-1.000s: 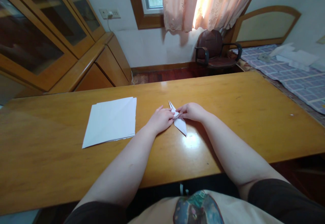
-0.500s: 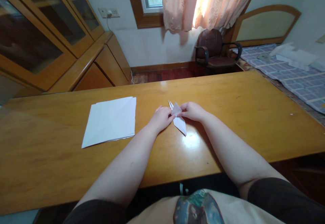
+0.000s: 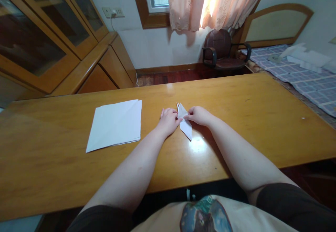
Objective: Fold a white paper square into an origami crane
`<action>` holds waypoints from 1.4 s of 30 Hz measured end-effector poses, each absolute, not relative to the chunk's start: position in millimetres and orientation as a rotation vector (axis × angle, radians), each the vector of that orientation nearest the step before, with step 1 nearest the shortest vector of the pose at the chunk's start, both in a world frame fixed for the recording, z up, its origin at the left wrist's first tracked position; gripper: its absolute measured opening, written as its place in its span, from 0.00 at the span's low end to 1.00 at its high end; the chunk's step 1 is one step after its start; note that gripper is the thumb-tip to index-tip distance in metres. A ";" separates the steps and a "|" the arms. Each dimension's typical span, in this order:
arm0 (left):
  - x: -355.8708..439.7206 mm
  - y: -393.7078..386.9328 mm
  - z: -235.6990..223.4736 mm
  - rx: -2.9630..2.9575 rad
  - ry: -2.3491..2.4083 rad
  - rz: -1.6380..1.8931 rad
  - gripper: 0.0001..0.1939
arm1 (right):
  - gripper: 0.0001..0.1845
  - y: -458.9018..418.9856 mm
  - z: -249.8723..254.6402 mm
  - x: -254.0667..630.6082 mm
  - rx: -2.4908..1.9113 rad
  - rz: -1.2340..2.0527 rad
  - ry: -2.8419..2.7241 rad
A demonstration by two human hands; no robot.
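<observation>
A small folded piece of white paper lies slantwise on the wooden table, with narrow points at its far end and one point toward me. My left hand rests at its left side, thumb and fingers closed on the paper's edge. From the right, my right hand pinches the middle of the folded paper, close to my left thumb. A raised flap stands between the two hands. The fingertips partly hide the folds at the middle.
A stack of white paper sheets lies on the table left of my hands. Beyond the table are a brown armchair, a cabinet on the left and a bed on the right.
The raised flap of the folded paper now lies flatter and looks wider. The narrow far points have come closer together. Both hands stay on the paper with only small shifts.
</observation>
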State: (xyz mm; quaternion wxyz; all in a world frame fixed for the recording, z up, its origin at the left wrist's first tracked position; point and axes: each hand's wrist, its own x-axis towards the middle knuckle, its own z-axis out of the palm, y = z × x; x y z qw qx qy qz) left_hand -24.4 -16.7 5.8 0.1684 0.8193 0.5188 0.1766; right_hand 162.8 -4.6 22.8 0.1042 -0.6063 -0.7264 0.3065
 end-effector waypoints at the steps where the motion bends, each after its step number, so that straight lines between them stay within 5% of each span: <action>1: -24.0 -16.7 5.5 2.333 1.492 0.498 0.11 | 0.16 -4.9 22.9 162.6 -1.782 0.902 -2.138; 31: -29.1 -6.2 -1.7 2.297 1.654 0.521 0.09 | 0.11 -0.9 19.6 157.6 -2.034 0.829 -2.006; 34: -28.1 -8.4 -1.1 2.259 1.712 0.646 0.18 | 0.14 -0.7 16.0 159.8 -2.022 0.780 -1.952; 39: -22.3 -14.6 1.4 2.478 1.473 0.568 0.10 | 0.10 -1.4 12.7 160.1 -1.936 0.784 -2.021; 42: -18.3 -18.0 0.3 2.579 1.341 0.415 0.15 | 0.09 -0.8 12.4 159.9 -1.925 0.786 -2.057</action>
